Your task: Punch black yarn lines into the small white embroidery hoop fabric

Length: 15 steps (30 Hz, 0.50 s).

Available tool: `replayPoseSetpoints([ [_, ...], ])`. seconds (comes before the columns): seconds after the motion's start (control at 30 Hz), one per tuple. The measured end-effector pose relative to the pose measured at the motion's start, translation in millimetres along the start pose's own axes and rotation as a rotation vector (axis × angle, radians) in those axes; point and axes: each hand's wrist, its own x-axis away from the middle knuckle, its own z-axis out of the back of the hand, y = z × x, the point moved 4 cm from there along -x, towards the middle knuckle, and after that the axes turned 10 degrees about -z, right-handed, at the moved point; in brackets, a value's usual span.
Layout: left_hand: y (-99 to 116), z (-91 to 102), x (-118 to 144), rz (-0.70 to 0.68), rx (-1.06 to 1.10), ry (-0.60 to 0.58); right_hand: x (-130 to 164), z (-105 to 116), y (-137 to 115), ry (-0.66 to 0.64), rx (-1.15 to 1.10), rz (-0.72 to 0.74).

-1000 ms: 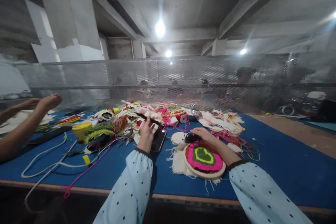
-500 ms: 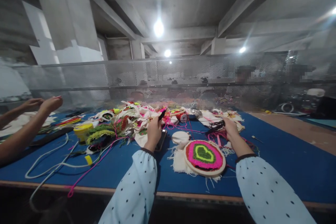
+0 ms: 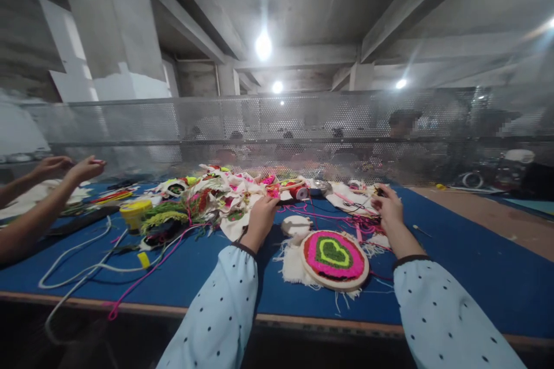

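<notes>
A wooden hoop point(image 3: 334, 260) holding a tufted piece with a green heart ringed in yellow, pink and red lies on the blue table point(image 3: 454, 277) between my arms. My left hand point(image 3: 261, 217) rests with curled fingers at the edge of a heap of white cloth pieces and coloured yarn point(image 3: 216, 196); what it holds is hidden. My right hand point(image 3: 388, 209) is beyond the hoop, fingers pinched on a bit of black yarn point(image 3: 380, 191) above loose pink strands point(image 3: 346, 220). A small white round piece point(image 3: 295, 223) lies just behind the hoop.
A yellow tub point(image 3: 134, 213), green yarn point(image 3: 162, 222), a white cord point(image 3: 82, 268) and a long pink strand point(image 3: 142, 278) lie at the left. A red spool point(image 3: 300, 192) sits at the back. Another person's hands point(image 3: 80, 171) work at the far left. A mesh screen point(image 3: 277, 127) backs the table.
My right hand left the hoop and went back and right with black yarn. My left hand lowered onto the cloth heap; the black tool it held is out of sight.
</notes>
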Motion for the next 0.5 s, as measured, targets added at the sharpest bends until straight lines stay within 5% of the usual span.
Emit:
replayPoseSetpoints([
  [0.13, 16.7, -2.5, -3.5, -0.116, 0.105, 0.018, 58.4, -61.0, 21.7, -0.542, 0.194, -0.210],
  [0.23, 17.6, -2.7, -3.1, -0.113, 0.138, 0.022, 96.0, -81.8, 42.9, -0.931, 0.406, -0.375],
  [0.3, 14.5, -3.4, -2.5, -0.059, 0.175, 0.039, 98.7, -82.3, 47.7, -0.968, 0.481, -0.361],
  [0.5, 4.9, -8.3, -4.6, 0.239, 0.650, 0.214, 70.3, -73.2, 38.6, -0.749, 0.516, -0.187],
])
